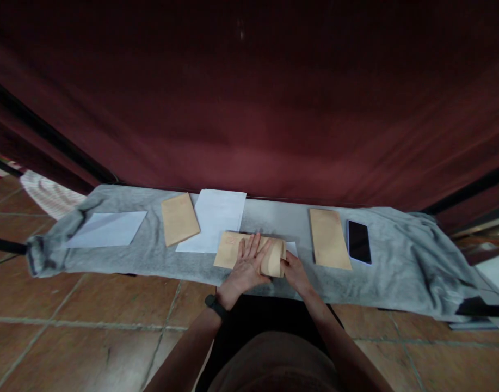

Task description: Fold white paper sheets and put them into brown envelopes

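Observation:
A brown paper envelope point(222, 256) lies on the grey cloth in front of me, its right end curled up and over. My left hand point(249, 264) rests flat on it with the fingers spread. At the curled end, my right hand point(295, 272) has its fingers closed around the edge of the envelope. A small piece of white paper point(292, 248) shows just beyond the right fingers, partly hidden. Behind the envelope and to its left lie white paper sheets point(220, 212).
Another brown envelope point(179, 219) overlaps the white sheets. Further left lies more white paper point(106, 230). On the right are a brown envelope point(330, 239) and a phone point(359, 242). Grey cloth point(404, 261) covers the narrow surface, with a dark red panel point(249, 136) behind.

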Demonstrator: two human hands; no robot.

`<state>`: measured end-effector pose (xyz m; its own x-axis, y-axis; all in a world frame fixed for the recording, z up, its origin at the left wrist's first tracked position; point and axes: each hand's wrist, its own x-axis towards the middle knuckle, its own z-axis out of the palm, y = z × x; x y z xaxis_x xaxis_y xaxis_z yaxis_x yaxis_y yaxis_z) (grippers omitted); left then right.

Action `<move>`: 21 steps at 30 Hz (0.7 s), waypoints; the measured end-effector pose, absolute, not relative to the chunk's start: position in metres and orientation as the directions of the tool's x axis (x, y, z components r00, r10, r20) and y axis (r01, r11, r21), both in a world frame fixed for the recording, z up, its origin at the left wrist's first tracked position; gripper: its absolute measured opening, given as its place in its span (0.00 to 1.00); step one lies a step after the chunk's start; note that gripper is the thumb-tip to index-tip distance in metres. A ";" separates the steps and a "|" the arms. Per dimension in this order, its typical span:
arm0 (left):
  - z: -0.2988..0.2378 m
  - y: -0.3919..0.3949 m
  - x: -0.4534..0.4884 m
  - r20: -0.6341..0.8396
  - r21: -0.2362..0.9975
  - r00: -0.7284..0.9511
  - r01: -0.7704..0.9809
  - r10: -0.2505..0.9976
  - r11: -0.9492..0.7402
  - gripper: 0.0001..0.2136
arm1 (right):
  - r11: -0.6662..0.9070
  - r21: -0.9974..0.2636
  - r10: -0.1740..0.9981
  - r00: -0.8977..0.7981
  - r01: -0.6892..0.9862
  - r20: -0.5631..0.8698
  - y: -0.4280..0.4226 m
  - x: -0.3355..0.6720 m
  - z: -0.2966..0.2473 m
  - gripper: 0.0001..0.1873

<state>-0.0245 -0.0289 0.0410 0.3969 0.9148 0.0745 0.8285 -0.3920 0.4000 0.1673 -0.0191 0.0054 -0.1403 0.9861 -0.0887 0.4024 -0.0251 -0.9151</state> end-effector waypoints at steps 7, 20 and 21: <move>0.035 -0.015 -0.030 -0.005 0.414 0.468 0.805 0.883 -0.425 0.60 | -0.015 -0.909 0.985 -0.151 0.416 -0.085 -0.018 0.172 -0.001 0.15; 0.040 -0.021 -0.033 0.093 0.406 0.476 0.783 0.874 -0.470 0.55 | -0.037 -0.848 0.995 -0.056 0.529 -0.078 -0.023 0.176 -0.005 0.09; 0.040 -0.021 -0.033 0.099 0.408 0.478 0.780 0.873 -0.473 0.54 | -0.032 -0.837 0.997 -0.041 0.546 -0.065 -0.024 0.176 -0.002 0.09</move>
<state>-0.0332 -0.0213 0.0405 0.4775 0.8730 0.0995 0.7805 -0.4734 0.4083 0.1764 -0.0241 -0.0019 -0.0405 0.9971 -0.0646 0.5462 -0.0320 -0.8370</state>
